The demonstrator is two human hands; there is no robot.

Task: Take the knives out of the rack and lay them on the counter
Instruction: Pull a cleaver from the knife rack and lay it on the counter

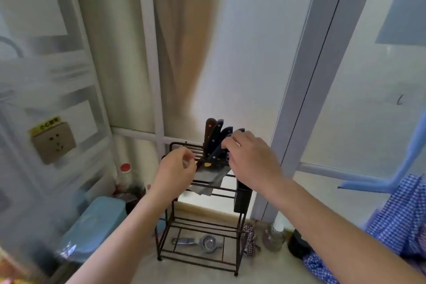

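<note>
A dark wire rack (175, 221) stands on the pale counter (147, 270) against the window. Several knives stand in its top slots: one with a brown handle (209, 130), the others with dark blue handles (217, 134). Their steel blades (208, 180) hang below the top rail. My right hand (251, 159) reaches the rightmost dark handles, its fingertips touching one. My left hand (176, 172) hovers at the rack's left top edge, fingers loosely curled, holding nothing that I can see.
A metal strainer (202, 243) lies on the rack's bottom shelf, and a black holder (242, 196) hangs on its right side. A light blue container (96, 221) sits left, a red-capped bottle (124, 175) behind it. Blue checked cloth (396, 221) lies right.
</note>
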